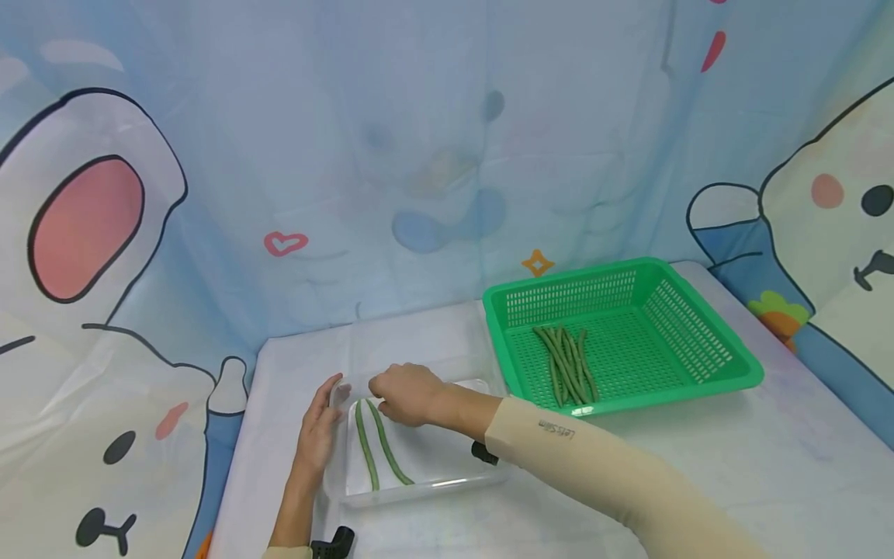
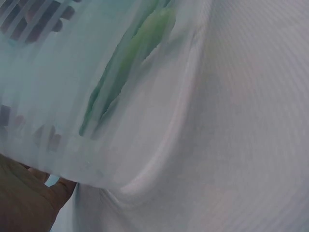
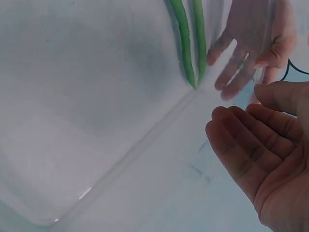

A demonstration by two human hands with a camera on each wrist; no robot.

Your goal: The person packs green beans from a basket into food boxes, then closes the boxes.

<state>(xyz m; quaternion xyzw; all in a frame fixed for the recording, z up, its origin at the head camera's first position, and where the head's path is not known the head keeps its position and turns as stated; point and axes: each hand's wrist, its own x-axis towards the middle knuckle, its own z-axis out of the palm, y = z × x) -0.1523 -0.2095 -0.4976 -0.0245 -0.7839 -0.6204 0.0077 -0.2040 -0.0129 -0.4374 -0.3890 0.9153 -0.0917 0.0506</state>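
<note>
A clear plastic box (image 1: 447, 486) stands on the white cloth, with two long green beans lying side by side in its left part, a left bean (image 1: 366, 446) and a right bean (image 1: 388, 446). Against the outside of the box's left wall rests my left hand (image 1: 317, 435), its spread fingers showing through the plastic. My right hand (image 1: 408, 394) hovers above the box near the beans' far ends. In the right wrist view its fingers (image 3: 241, 145) are loosely bent, holding nothing. The left wrist view shows green beans (image 2: 125, 58) blurred through the box wall.
Behind and right of the box stands a green slotted basket (image 1: 670, 349) holding a small bunch of green beans (image 1: 569, 365). A printed curtain (image 1: 419, 155) hangs along the table's far edge. White cloth (image 1: 698, 466) covers the table.
</note>
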